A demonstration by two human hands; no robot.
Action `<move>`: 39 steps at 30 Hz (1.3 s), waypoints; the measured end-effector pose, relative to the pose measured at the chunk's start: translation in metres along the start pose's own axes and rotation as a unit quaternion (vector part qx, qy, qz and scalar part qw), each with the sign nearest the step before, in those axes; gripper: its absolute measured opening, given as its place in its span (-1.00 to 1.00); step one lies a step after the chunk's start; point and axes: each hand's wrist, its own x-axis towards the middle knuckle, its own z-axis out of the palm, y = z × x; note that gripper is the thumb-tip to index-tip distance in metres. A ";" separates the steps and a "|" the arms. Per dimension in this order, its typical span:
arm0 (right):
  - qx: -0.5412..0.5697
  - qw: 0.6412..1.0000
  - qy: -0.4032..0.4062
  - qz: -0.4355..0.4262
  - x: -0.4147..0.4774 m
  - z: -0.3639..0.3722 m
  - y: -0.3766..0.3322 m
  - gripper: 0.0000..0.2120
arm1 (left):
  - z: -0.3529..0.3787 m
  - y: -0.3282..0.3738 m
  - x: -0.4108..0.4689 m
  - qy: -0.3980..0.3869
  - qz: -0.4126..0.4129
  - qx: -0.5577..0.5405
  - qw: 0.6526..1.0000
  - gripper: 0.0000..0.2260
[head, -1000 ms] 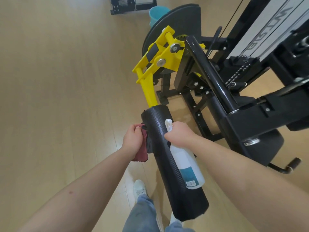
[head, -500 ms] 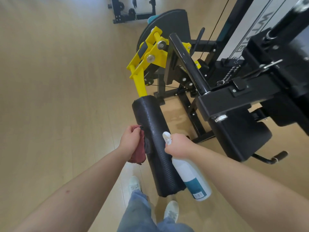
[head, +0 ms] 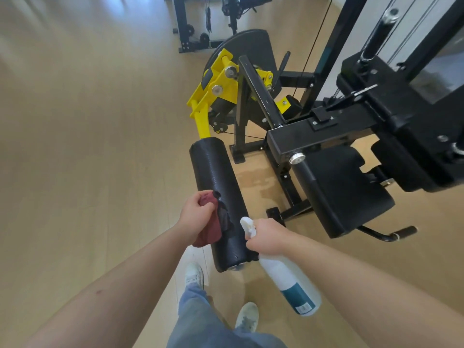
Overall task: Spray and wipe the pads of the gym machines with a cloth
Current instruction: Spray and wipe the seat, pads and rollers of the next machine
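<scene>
L hand [head: 198,214] grips a bunched dark-red cloth [head: 208,234], pressed vs the left side of the black textured cylindrical roller pad [head: 216,177] near its lower end; the pad is fixed to a yellow steel lever arm [head: 203,116]. R hand [head: 266,234] is curled round the neck of a white plastic spray bottle w/ teal label [head: 291,280], nozzle just beside the pad's right side, bottle body angled down-right. Black flat seat pad [head: 339,192] sits right of the roller, apart; light wood floor [head: 88,146] below.
</scene>
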 end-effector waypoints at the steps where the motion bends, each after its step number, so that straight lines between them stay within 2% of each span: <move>1: 0.018 1.000 -0.007 -0.006 -0.003 -0.001 0.003 -0.86 | 0.002 0.000 -0.003 -0.012 -0.002 -0.017 1.000 -0.76; 5: 0.099 0.993 -0.042 -0.053 -0.014 -0.007 0.018 -0.72 | 0.012 -0.007 -0.018 -0.045 -0.012 -0.053 0.998 -0.80; 9: 0.131 0.982 -0.084 -0.107 -0.022 -0.008 0.021 -0.60 | 0.020 -0.017 -0.029 -0.083 -0.053 -0.130 0.987 -0.73; 12: 0.165 0.974 -0.108 -0.113 -0.018 -0.005 0.021 -0.48 | 0.021 -0.020 -0.038 -0.126 -0.059 -0.136 0.981 -0.60; 17: 0.181 0.975 -0.096 -0.088 -0.008 -0.002 0.018 -0.60 | 0.016 -0.028 -0.041 -0.115 -0.030 -0.106 0.987 -0.81; 18: 0.193 0.972 -0.096 -0.094 -0.009 -0.004 0.016 -0.66 | 0.013 -0.030 -0.039 -0.114 -0.029 -0.098 0.988 -0.79; 23: 0.219 0.964 -0.114 -0.100 -0.012 -0.013 0.014 -0.67 | 0.004 -0.038 -0.039 -0.094 -0.027 0.011 0.995 -0.72; 27: 0.210 0.968 -0.111 -0.076 -0.007 -0.015 0.018 -0.76 | 0.002 -0.038 -0.038 -0.032 0.000 0.062 0.998 -0.69; 29: 0.210 0.968 -0.121 -0.063 -0.007 -0.018 0.022 -0.73 | 0.001 -0.037 -0.037 -0.021 -0.012 0.045 0.999 -0.69; 32: 0.195 0.969 -0.143 -0.054 -0.010 -0.023 0.024 -0.77 | -0.001 -0.034 -0.036 -0.042 -0.069 -0.060 0.995 -0.67; 35: 0.199 0.969 -0.143 -0.042 -0.013 -0.029 0.026 -0.77 | -0.004 -0.035 -0.037 -0.080 -0.064 -0.095 0.990 -0.82; 36: 0.208 0.968 -0.135 -0.034 -0.012 -0.030 0.026 -0.78 | -0.005 -0.037 -0.037 -0.089 -0.040 -0.076 0.992 -0.82; 37: 0.219 0.968 -0.123 -0.020 -0.012 -0.030 0.026 -0.78 | -0.006 -0.039 -0.035 -0.083 -0.013 -0.035 0.996 -0.72; 39: 0.237 0.966 -0.099 0.012 -0.010 -0.027 0.025 -0.77 | -0.005 -0.042 -0.031 -0.001 0.036 0.104 0.994 -0.53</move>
